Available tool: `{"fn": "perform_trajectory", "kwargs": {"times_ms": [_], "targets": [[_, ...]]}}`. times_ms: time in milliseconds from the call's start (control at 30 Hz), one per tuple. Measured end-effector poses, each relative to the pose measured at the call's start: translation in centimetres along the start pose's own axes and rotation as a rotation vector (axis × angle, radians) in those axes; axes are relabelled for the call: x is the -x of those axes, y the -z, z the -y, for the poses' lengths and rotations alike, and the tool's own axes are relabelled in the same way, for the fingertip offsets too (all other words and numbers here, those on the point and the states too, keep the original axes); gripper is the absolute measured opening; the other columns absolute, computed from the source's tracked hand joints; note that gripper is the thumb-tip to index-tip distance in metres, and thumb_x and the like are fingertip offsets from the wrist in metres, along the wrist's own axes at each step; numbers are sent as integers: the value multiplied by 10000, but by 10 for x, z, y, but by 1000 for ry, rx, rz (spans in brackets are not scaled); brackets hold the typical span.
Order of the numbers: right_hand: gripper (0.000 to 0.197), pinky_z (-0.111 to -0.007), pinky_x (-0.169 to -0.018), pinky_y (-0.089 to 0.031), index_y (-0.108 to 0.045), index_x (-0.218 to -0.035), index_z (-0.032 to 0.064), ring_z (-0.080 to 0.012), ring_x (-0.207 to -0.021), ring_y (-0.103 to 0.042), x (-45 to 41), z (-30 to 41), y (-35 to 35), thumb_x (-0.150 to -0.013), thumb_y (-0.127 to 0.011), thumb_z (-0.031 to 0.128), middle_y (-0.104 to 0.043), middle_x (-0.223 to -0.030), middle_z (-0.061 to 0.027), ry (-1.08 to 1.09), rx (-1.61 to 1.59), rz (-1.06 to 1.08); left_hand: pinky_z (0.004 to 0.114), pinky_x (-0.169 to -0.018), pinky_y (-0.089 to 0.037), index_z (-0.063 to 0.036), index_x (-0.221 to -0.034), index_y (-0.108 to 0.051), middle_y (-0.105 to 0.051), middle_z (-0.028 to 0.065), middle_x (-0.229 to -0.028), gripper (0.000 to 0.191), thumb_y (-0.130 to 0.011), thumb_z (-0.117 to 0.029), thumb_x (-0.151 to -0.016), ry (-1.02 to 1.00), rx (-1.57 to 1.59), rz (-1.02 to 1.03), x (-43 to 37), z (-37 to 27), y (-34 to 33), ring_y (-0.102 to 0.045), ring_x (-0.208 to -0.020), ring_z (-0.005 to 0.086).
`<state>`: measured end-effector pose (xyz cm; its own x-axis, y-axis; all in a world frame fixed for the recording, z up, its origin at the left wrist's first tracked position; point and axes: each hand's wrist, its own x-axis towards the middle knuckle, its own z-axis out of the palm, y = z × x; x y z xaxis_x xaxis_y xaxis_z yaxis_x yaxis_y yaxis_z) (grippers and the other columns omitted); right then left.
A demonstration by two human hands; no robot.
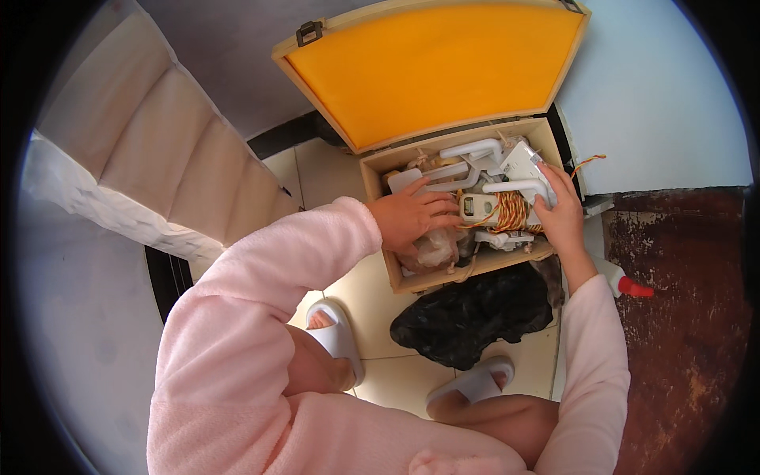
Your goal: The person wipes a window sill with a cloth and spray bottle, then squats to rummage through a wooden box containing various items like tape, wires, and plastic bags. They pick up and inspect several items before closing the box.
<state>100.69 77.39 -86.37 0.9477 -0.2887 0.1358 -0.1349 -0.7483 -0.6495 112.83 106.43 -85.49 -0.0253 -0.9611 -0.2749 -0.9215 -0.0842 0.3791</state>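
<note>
A wooden box [392,274] stands before me with its orange-lined lid [433,65] raised. My left hand [415,215] lies spread over the box's left part, above clear plastic bags [436,249]; whether it touches them is unclear. My right hand [558,199] is at the right side, its fingers around the edge of a flat white plastic piece [522,165] and a white bent hook [516,186]. Between the hands lies a white device with a small display [475,208], beside a bundle of red and yellow twisted wire [512,211]. More white bent hooks [472,148] lie behind.
A black plastic bag [475,314] lies on the tiled floor against the box's front. Right of it is a white bottle with a red nozzle [635,287], by a worn red-brown surface [677,356]. A padded beige panel [172,136] stands at left. My slippered feet flank the bag.
</note>
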Motion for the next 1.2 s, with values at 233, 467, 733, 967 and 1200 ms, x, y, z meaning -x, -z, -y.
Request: {"fn": "perform_trajectory", "kwargs": {"times_ms": [233,467,733,967,1200], "targets": [[505,-359,-990,-445,-579,-1290,143,-278,-1201,-539,-6,-9,12,-805,-637,18,-530,-1330,-71,32,8,-30,426,-968,-425,-127,-1173,-528,-526,52,-1218,540,-730,-191,-676,-89,-21,3,-17,-18,-38,-492,-1187,263],[459,-348,-986,-438,-592,-1270,136,-277,-1194,-540,-8,-6,17,-823,-642,46,-544,-1306,-72,-32,-15,-27,400,-751,-525,-82,-997,-557,-577,93,-1003,225,-605,-104,-778,149,83,-228,-1,5,-12,-590,-986,300],[423,-348,-987,-432,-601,-1251,105,-279,-1176,-548,-8,-13,20,-833,-641,54,-568,-1268,-99,-71,-70,-5,438,-817,-493,-14,-1067,-549,-612,185,-1047,329,-656,-44,-757,641,315,-516,-3,22,22,-606,-968,395],[383,-338,-981,-431,-620,-1210,54,-277,-1146,-565,-14,-27,18,-828,-645,41,-602,-1214,-133,-98,-259,-33,369,-816,-502,21,-1133,-547,-654,215,-1006,363,-677,-71,-807,766,837,-583,-7,33,17,-640,-919,305],[359,-325,-943,-458,-632,-1213,113,-255,-1158,-568,-9,13,11,-854,-635,95,-580,-1292,-61,-70,-151,10,335,-784,-508,16,-1117,-552,-643,115,-976,294,-653,-103,-868,751,1288,-720,-30,5,33,-613,-871,187]]}}
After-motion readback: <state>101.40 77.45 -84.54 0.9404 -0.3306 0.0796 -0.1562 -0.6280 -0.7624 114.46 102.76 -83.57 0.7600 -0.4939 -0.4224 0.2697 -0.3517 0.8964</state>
